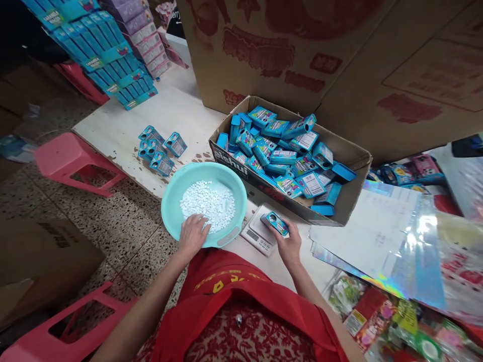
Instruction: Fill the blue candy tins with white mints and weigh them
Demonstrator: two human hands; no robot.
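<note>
In the head view, my left hand point(193, 235) reaches into a turquoise plastic basin point(168, 193). Its bent fingers, a little apart, rest on small white candies point(213, 201) spread over the basin's bottom; whether any lie under the fingertips is hidden. My right hand point(290, 241) is closed around a small blue candy tin point(277, 222), which has a round dark opening facing up. That tin is at the top right of a white digital scale point(256, 238); I cannot tell whether it touches the platform.
A cardboard box point(352, 191) full of blue tins stands behind the scale. Several tins point(162, 163) stand left of it, near stacked blue display boxes point(101, 45). Papers point(350, 236) and packaged sweets point(377, 311) lie right. Pink stools point(75, 156) stand on the floor.
</note>
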